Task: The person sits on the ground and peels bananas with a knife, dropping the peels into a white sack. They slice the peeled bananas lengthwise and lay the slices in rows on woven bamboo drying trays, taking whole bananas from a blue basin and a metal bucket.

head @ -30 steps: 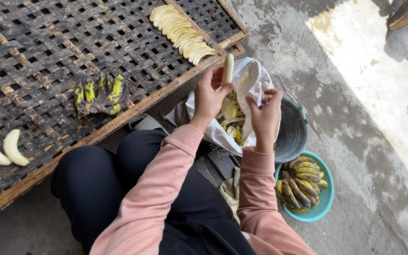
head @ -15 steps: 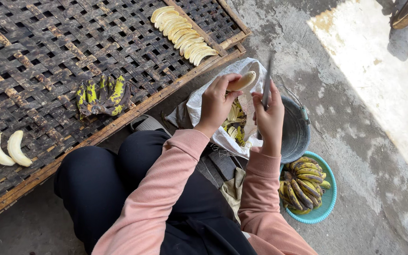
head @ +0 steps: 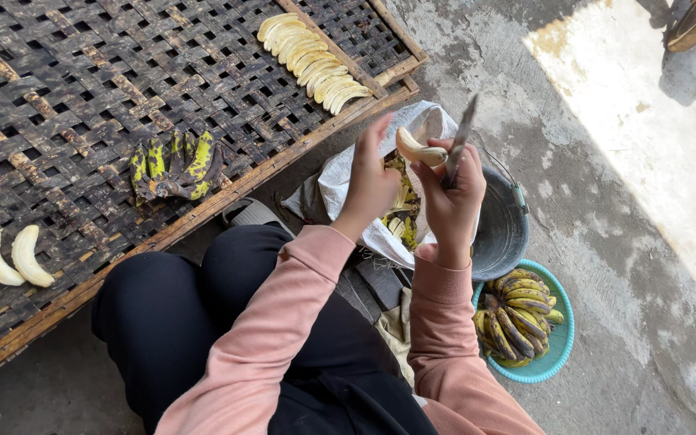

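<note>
My left hand (head: 374, 179) and my right hand (head: 454, 193) are raised together over a white sack (head: 340, 187) of banana peels. Between them lies a peeled pale banana (head: 417, 150), with fingers of both hands on it. My right hand also grips a knife (head: 461, 138) with its blade pointing up. Both arms are in pink sleeves, and my knees in dark trousers are below.
A woven bamboo drying rack (head: 82, 97) fills the left. It carries a row of banana slices (head: 309, 58), a spotted peel bunch (head: 174, 164) and peeled bananas (head: 2, 266). A dark metal bucket (head: 503, 230) and a teal basket (head: 564, 346) of unpeeled bananas stand on the concrete at right.
The banana went from upright in my left hand to lying across between both hands. My right hand came up with the knife, blade now pointing up.
</note>
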